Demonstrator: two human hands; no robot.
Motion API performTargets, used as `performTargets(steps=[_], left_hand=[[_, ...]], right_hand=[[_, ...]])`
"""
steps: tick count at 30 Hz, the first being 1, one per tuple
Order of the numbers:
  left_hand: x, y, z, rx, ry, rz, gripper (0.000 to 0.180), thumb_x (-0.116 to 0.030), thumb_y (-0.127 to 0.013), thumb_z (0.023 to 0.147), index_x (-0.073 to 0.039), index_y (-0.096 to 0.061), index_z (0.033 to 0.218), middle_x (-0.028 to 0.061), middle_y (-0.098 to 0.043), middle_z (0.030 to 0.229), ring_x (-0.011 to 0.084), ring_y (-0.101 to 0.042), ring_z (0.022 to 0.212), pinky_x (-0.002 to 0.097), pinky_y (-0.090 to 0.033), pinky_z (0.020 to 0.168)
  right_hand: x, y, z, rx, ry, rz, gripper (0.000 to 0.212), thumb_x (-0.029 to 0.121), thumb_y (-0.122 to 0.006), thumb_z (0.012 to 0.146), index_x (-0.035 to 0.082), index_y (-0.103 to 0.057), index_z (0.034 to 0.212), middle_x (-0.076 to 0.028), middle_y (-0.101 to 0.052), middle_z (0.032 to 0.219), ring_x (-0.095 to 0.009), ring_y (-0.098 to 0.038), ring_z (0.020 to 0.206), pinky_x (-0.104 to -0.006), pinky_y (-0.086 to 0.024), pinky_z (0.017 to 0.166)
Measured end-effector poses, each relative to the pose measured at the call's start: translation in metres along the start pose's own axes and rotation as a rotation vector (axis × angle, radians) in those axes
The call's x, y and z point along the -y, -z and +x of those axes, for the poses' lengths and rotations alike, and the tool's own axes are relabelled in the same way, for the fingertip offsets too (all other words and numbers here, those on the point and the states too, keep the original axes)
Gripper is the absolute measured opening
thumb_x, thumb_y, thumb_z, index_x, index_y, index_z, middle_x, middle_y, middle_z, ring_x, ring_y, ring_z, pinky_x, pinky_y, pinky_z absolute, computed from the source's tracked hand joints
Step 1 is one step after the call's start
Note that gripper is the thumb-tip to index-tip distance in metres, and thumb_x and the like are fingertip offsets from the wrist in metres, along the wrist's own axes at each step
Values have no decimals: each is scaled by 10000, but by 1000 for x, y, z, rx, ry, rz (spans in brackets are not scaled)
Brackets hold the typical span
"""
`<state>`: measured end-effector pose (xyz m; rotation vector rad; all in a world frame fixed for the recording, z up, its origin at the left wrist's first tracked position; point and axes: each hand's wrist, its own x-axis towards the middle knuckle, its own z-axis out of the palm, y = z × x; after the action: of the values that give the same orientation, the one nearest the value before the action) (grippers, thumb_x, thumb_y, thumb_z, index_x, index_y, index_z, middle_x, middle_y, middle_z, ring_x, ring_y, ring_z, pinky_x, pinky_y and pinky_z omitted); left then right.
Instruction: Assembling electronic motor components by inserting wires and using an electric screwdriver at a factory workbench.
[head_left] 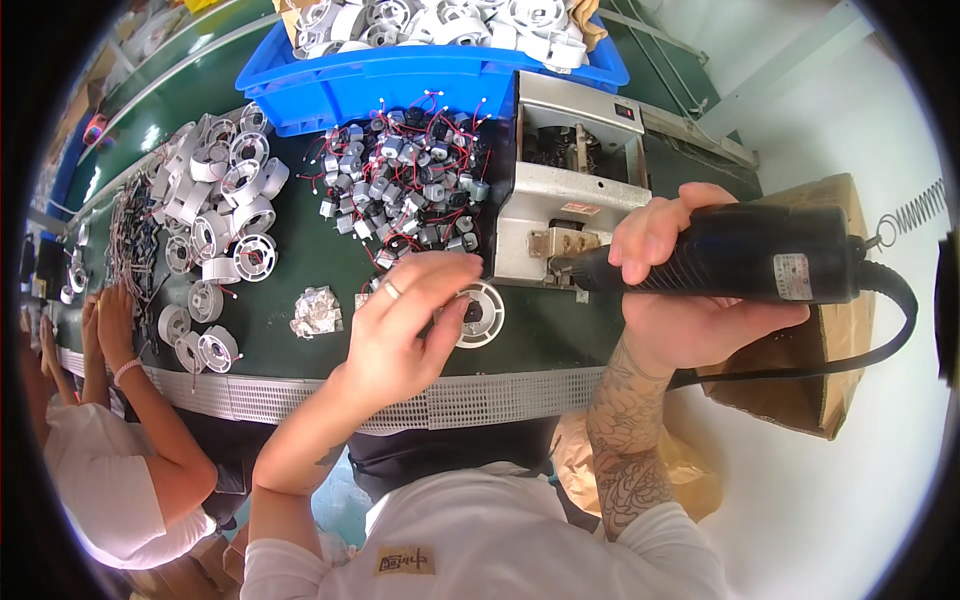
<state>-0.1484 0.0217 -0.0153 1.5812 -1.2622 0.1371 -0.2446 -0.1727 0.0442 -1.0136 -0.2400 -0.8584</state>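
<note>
My right hand (668,262) is wrapped around a black electric screwdriver (745,255), which lies level and points left. Its tip reaches the front outlet of a metal screw feeder (572,190). My left hand (408,318), wearing a ring, is bent over a white round plastic housing (488,318) on the green bench, with fingers and thumb closed at its left side. Something dark sits in the middle of the housing, partly covered by my fingers. Behind my left hand lies a heap of small motors (405,175) with red and black wires.
White housings (215,200) are piled at the left. A blue bin (430,75) full of white parts stands at the back. Crumpled foil (316,312) lies nearby. A cardboard box (790,390), coiled spring (915,203) and cable (905,330) are at right. A co-worker's arm (165,430) is at left.
</note>
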Motion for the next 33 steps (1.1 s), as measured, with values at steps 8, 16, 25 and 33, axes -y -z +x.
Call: performTargets(steps=[8, 16, 25, 33], left_hand=[[7, -6, -14, 148, 620, -337, 378, -82, -683, 850, 2, -549, 1193, 103, -650, 982, 150, -630, 883, 283, -511, 755], [8, -5, -9, 255, 749, -420, 270, -29, -635, 886, 18, -590, 1148, 48, -649, 983, 82, -594, 890, 247, -494, 779], [8, -2, -6, 265, 717, -429, 247, -31, -636, 883, 10, -602, 1124, 22, -617, 940, 51, -533, 793, 221, -461, 706], [7, -3, -6, 261, 700, -404, 251, -32, -639, 874, 6, -604, 1119, 46, -622, 968, 68, -542, 800, 233, -465, 705]], right_hand=[[-4, 1, -1, -27, 6, -29, 1156, 962, -280, 653, -62, -507, 1138, -126, -569, 709, -208, -532, 564, -317, -447, 547], [4, -9, -2, 24, -176, 39, 1183, 980, -362, 585, -77, -508, 1096, -127, -554, 694, -220, -534, 555, -342, -456, 537], [1, -35, 5, 478, -173, 78, 1016, 858, -420, 747, -15, -490, 1263, -37, -544, 703, -163, -518, 555, -327, -417, 494], [-12, -41, -2, 345, -249, 94, 1004, 875, -409, 729, -5, -521, 1202, -52, -581, 710, -179, -546, 567, -328, -420, 481]])
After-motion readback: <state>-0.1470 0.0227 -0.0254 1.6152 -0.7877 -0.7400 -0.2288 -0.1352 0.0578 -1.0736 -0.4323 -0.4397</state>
